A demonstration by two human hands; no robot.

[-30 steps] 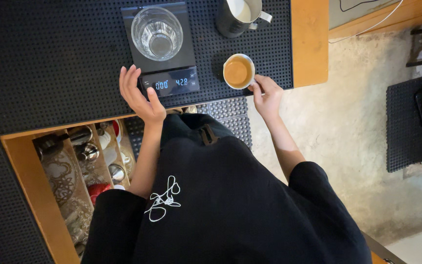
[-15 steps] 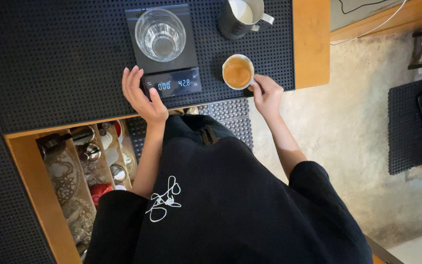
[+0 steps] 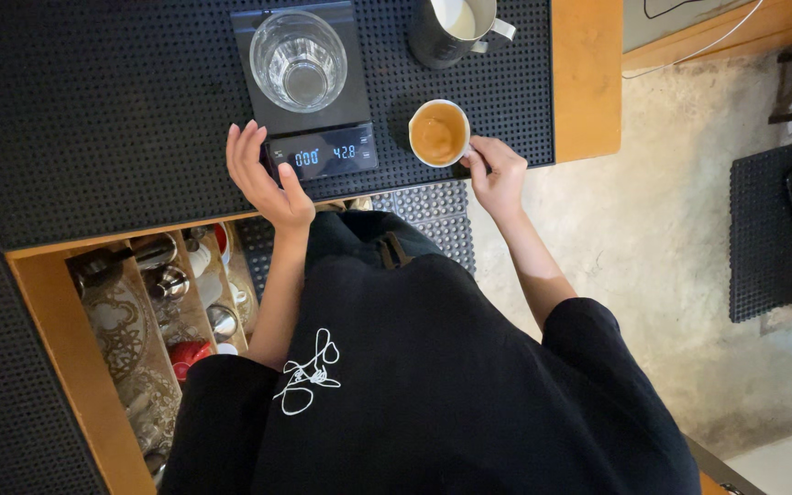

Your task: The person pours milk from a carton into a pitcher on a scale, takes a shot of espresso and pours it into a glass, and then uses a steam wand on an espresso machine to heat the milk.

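My right hand (image 3: pixel 499 174) pinches the handle of the cup (image 3: pixel 439 134) on the counter mat (image 3: pixel 93 119), full and spill-prone so I'd hold it level, left hand (image 3: pixel 263 179) flat and open beside the scale (image 3: pixel 309 101) carrying an empty, fragile glass (image 3: pixel 298 61).

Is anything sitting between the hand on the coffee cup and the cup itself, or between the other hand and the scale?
Nothing visible. The right hand already touches the coffee cup at its near side. The left hand rests open beside the black scale, fingertips at its display edge, with only bare mat around.
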